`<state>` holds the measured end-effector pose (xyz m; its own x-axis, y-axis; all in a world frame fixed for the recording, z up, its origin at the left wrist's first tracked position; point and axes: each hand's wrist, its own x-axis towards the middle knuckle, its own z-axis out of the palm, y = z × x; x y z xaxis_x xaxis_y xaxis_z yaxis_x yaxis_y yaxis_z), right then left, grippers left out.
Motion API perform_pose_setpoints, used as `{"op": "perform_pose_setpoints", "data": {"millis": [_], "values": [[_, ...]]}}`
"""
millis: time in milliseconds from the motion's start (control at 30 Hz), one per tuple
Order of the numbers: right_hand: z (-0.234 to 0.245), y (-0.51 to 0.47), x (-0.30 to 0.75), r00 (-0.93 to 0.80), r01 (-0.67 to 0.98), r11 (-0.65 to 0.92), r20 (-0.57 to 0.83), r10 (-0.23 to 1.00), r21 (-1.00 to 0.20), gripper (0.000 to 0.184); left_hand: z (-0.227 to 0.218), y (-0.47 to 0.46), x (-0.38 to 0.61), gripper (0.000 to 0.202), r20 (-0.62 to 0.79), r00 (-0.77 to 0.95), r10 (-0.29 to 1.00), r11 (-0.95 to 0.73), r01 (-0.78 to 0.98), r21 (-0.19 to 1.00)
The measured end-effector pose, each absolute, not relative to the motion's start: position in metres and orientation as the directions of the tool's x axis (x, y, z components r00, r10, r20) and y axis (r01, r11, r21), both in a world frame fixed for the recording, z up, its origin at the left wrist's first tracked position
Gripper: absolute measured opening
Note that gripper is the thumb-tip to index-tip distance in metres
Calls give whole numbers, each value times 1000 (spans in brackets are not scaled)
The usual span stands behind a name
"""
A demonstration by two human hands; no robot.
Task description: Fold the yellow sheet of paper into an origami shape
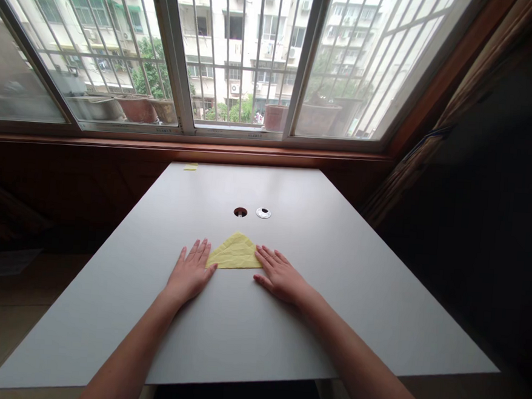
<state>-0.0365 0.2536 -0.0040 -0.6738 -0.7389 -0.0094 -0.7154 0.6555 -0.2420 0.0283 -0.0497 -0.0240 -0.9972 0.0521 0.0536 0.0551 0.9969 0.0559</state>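
A yellow cloth or sheet of soft paper [237,252], folded into a rough triangle with creases across it, lies flat on the white table [329,331]. Its point faces the window and its straight edge faces me. My left hand [192,269] rests palm down at its left corner, fingers stretched out, thumb touching the lower edge. At the opposite corner my right hand [279,274] lies flat, with fingertips over the yellow edge and the thumb apart on the tabletop. Neither hand grips anything.
Beyond the yellow piece, the table has a round hole [240,212] with a silver round cover [263,213] beside it. A small yellow scrap [190,167] lies at the far left corner. A barred window [243,58] and a curtain [453,121] stand behind.
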Motion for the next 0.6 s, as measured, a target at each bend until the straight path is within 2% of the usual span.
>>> {"op": "perform_pose_setpoints", "data": {"millis": [133,267,433,600], "values": [[-12,276,-35,-731,-667,704,32,-681,-242,70,-28,-52,29,67,84,-995,59,995,66,80],[-19,292,-34,-793,-601,737,116,-598,-309,72,-27,-59,33,66,163,-984,65,981,92,169],[-18,299,-33,-783,-616,662,242,-572,-428,68,-22,-67,38,65,261,-958,118,934,196,298],[-15,300,-31,-762,-639,588,311,-568,-496,57,-21,-69,39,61,319,-936,151,896,266,356]]}}
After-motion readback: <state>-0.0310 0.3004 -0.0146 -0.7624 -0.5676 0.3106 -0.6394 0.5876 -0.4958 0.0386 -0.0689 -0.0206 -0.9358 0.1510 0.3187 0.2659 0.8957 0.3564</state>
